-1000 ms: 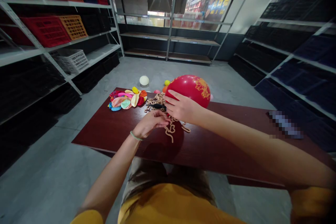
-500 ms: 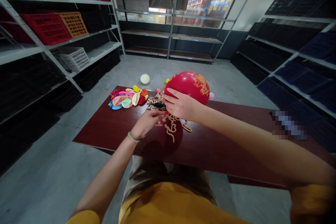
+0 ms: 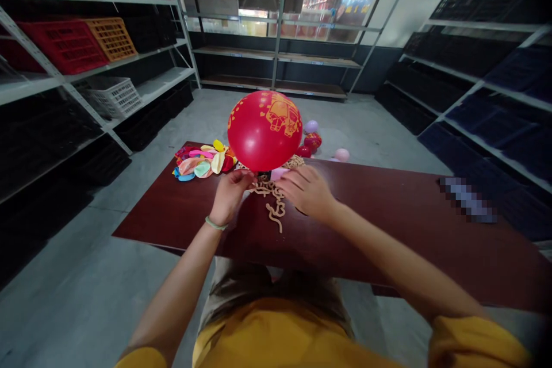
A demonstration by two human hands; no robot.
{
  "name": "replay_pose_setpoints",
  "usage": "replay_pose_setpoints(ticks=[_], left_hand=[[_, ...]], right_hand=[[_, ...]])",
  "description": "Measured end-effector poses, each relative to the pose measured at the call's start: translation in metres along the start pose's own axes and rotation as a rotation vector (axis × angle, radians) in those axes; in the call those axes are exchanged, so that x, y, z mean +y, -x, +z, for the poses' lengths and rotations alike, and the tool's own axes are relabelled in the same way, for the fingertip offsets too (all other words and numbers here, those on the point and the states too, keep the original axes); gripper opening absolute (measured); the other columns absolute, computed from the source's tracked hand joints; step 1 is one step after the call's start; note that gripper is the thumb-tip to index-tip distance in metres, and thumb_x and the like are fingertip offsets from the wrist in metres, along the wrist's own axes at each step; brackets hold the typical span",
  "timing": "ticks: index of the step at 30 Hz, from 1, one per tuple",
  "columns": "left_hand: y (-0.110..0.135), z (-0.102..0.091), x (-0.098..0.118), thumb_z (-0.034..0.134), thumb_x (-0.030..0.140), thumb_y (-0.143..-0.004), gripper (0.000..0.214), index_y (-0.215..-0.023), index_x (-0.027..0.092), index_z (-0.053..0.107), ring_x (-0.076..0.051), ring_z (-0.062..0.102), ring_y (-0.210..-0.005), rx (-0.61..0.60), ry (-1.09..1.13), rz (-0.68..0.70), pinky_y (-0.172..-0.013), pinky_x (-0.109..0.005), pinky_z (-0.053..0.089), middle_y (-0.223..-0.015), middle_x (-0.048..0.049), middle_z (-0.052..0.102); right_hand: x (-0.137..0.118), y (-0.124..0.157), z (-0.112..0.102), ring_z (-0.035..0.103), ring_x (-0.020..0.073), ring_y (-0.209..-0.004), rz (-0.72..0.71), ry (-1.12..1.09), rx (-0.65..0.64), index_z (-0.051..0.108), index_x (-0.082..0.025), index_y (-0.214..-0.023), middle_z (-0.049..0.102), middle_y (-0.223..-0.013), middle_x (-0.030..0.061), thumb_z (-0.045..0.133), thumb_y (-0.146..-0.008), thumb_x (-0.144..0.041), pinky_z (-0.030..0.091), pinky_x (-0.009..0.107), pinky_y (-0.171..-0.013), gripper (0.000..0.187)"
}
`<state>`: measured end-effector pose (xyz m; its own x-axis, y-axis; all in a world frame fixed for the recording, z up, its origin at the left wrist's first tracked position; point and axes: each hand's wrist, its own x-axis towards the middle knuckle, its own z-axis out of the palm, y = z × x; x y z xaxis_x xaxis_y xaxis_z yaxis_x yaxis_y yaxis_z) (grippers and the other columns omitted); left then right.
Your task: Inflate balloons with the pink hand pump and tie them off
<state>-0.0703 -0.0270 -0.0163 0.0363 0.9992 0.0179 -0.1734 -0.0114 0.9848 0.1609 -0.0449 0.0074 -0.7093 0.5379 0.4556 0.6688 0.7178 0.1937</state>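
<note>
A large inflated red balloon (image 3: 264,129) with yellow printed figures is above the table's far side, its lower end between my hands. My left hand (image 3: 229,196) is closed in a pinch at the balloon's underside; its neck is hidden there. My right hand (image 3: 309,194) is beside it, fingers bent and drawn together over the pile of beige cord (image 3: 276,207); what they hold, if anything, is hidden. A pale pink piece (image 3: 279,173) shows by the right fingertips. Left of the cord lies a heap of uninflated balloons (image 3: 202,162) in many colours.
The dark red-brown table (image 3: 366,224) carries a blurred-out object (image 3: 468,200) at its right end. On the floor beyond are several inflated balloons (image 3: 313,141). Shelves with crates (image 3: 64,46) flank both sides, and a metal rack (image 3: 276,57) stands at the back.
The red balloon has moved left and upward, turning more upright. My right hand has come off its side and down toward the cord. My left hand has shifted slightly left.
</note>
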Motion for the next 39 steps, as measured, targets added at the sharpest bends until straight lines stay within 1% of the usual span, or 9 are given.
replay_pose_setpoints(ticks=[3, 8, 13, 17, 20, 24, 28, 33, 39], left_hand=[[0.001, -0.003, -0.001, 0.079, 0.043, -0.072, 0.030, -0.080, 0.015, 0.071, -0.015, 0.062, -0.075, 0.027, 0.026, 0.010, -0.074, -0.026, 0.050, -0.078, -0.0034, 0.070], [0.003, 0.002, 0.000, 0.079, 0.043, -0.073, 0.031, -0.081, 0.015, 0.072, -0.013, 0.059, -0.069, 0.002, 0.054, -0.004, -0.071, -0.026, 0.049, -0.078, -0.0034, 0.070], [0.007, 0.014, 0.003, 0.081, 0.042, -0.069, 0.030, -0.075, 0.015, 0.069, -0.012, 0.056, -0.064, 0.003, 0.071, -0.045, -0.068, -0.025, 0.047, -0.072, -0.0015, 0.067], [0.009, 0.023, 0.003, 0.081, 0.041, -0.067, 0.031, -0.073, 0.013, 0.068, -0.010, 0.054, -0.060, 0.005, 0.081, -0.093, -0.065, -0.025, 0.045, -0.070, -0.0017, 0.066], [0.008, 0.032, 0.001, 0.082, 0.041, -0.065, 0.033, -0.075, 0.013, 0.069, -0.010, 0.054, -0.059, 0.004, 0.108, -0.129, -0.064, -0.025, 0.046, -0.070, -0.0018, 0.066], [0.008, 0.048, 0.000, 0.081, 0.039, -0.066, 0.031, -0.078, 0.012, 0.070, -0.010, 0.055, -0.059, -0.065, 0.125, -0.150, -0.062, -0.024, 0.044, -0.071, -0.0027, 0.067], [0.009, 0.060, 0.002, 0.077, 0.036, -0.069, 0.025, -0.075, 0.013, 0.070, -0.009, 0.054, -0.059, -0.141, 0.067, -0.160, -0.063, -0.024, 0.043, -0.073, -0.0031, 0.067], [0.003, 0.063, 0.006, 0.069, 0.040, -0.075, 0.025, -0.074, 0.015, 0.068, -0.012, 0.054, -0.058, -0.215, -0.167, -0.101, -0.059, -0.024, 0.040, -0.070, -0.0021, 0.067], [0.007, 0.064, 0.017, 0.058, 0.032, -0.085, 0.024, -0.071, 0.016, 0.068, -0.014, 0.055, -0.061, -0.267, -0.636, 0.158, -0.058, -0.024, 0.036, -0.066, -0.0010, 0.066]], right_hand=[[-0.018, 0.038, 0.031, 0.066, 0.0195, -0.091, 0.074, -0.149, -0.092, 0.073, -0.022, -0.098, 0.073, -0.095, 0.0046, 0.053, -0.098, -0.029, 0.053, 0.037, -0.090, 0.021], [-0.038, 0.063, 0.062, 0.063, 0.0244, -0.102, 0.263, -0.405, -0.133, 0.071, -0.022, -0.104, 0.070, -0.109, 0.0072, 0.059, -0.094, -0.027, 0.053, 0.043, -0.090, 0.017], [-0.036, 0.060, 0.064, 0.061, 0.0248, -0.103, 0.340, -0.495, -0.069, 0.070, -0.018, -0.093, 0.069, -0.104, 0.0095, 0.050, -0.098, -0.022, 0.051, 0.046, -0.093, 0.021], [-0.019, 0.062, 0.039, 0.064, 0.0201, -0.097, 0.435, -0.601, 0.002, 0.061, -0.020, -0.103, 0.069, -0.103, 0.0074, 0.044, -0.101, -0.025, 0.054, 0.037, -0.086, 0.018], [-0.007, 0.061, 0.011, 0.066, 0.0172, -0.078, 0.618, -0.886, 0.030, 0.054, -0.024, -0.100, 0.071, -0.092, 0.0031, 0.044, -0.101, -0.032, 0.054, 0.032, -0.072, 0.014], [0.003, 0.050, -0.031, 0.064, 0.0161, -0.071, 0.767, -1.111, 0.014, 0.053, -0.025, -0.095, 0.070, -0.085, -0.0002, 0.049, -0.098, -0.038, 0.052, 0.032, -0.068, 0.014], [0.012, 0.030, -0.078, 0.066, 0.0172, -0.082, 0.655, -1.074, 0.008, 0.058, -0.023, -0.096, 0.071, -0.092, 0.0025, 0.054, -0.096, -0.041, 0.051, 0.032, -0.076, 0.018], [0.026, -0.014, -0.125, 0.065, 0.0167, -0.085, 0.388, -0.751, 0.003, 0.062, -0.021, -0.097, 0.069, -0.095, 0.0031, 0.054, -0.097, -0.038, 0.048, 0.029, -0.075, 0.019], [0.025, -0.078, -0.109, 0.062, 0.0145, -0.085, 0.302, -0.580, 0.077, 0.061, -0.020, -0.090, 0.067, -0.094, 0.0018, 0.056, -0.094, -0.020, 0.045, 0.027, -0.077, 0.006]])
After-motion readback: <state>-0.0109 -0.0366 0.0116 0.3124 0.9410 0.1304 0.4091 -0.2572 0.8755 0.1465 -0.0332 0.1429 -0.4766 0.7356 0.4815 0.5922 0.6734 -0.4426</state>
